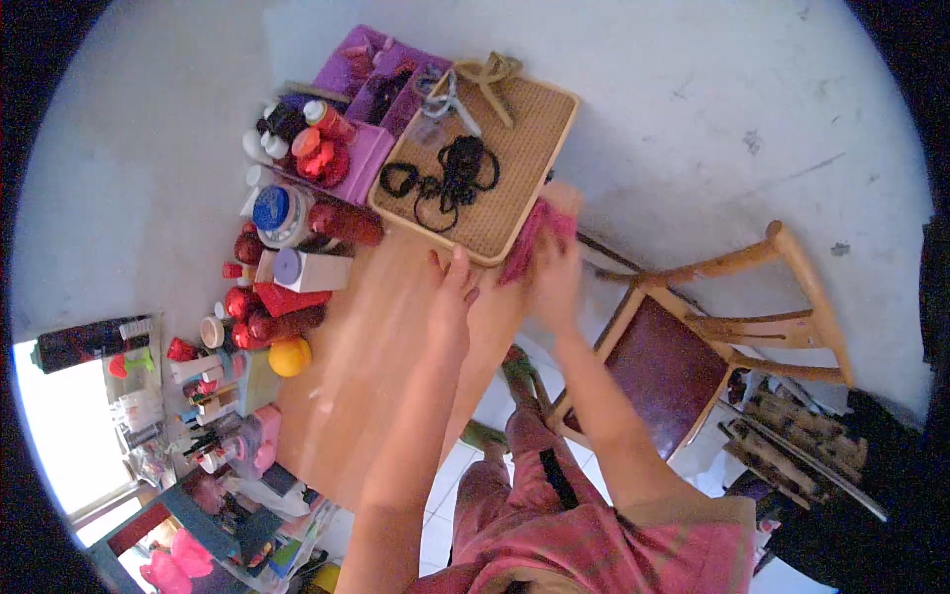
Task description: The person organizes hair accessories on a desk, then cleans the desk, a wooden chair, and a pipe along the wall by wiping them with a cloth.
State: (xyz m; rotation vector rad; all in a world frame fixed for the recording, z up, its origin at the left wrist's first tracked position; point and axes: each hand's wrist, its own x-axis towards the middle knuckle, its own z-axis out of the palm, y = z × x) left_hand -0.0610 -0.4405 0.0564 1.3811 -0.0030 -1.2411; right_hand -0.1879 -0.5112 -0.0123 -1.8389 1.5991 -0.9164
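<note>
On cloth (pixel 537 233), right hand (pixel 556 277) outstretched

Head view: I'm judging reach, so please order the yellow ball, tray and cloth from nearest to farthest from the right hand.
1. Cloth: at the right hand itself.
2. Tray: just ahead and left.
3. Yellow ball: far left, across the table.

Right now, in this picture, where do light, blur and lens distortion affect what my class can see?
Head view: pale glare streaks the wooden tabletop, and the bright panel at lower left is washed out; head view: the right hand and pink cloth look smeared, while fingers of the left hand separate more clearly; head view: fisheye rounding leaves the corners black.
</note>
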